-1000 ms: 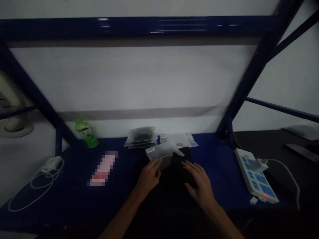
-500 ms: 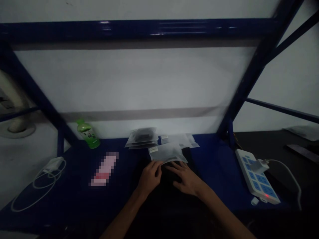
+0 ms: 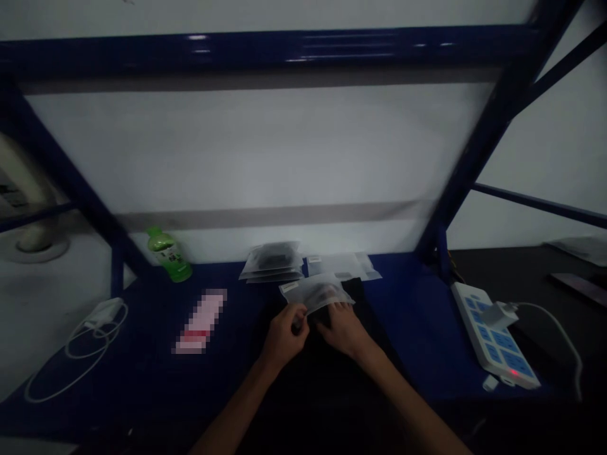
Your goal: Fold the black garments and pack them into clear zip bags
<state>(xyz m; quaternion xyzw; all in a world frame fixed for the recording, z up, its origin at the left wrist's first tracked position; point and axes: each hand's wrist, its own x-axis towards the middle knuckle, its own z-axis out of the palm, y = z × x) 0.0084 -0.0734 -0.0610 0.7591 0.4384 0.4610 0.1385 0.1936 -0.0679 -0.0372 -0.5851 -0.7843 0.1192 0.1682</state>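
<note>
A frosted plastic bag with a small white label at its far left corner lies in front of me, its mouth towards me. My left hand pinches the bag's near edge between thumb and fingers. My right hand has its fingers stretched forward inside the mouth of the bag; they show faintly through the plastic. Black cloth lies beneath the bag and both hands, its outline lost in the dark.
Behind stand a stack of filled frosted bags and flatter bags. On the left are a green bottle, a blurred-out pink item and a coiled white cable. A power strip with a plugged-in charger is at right.
My right hand has slid from the bag's near edge into its mouth, and the bag's top has lifted. My left hand keeps its pinch. The camera view shifted slightly.
</note>
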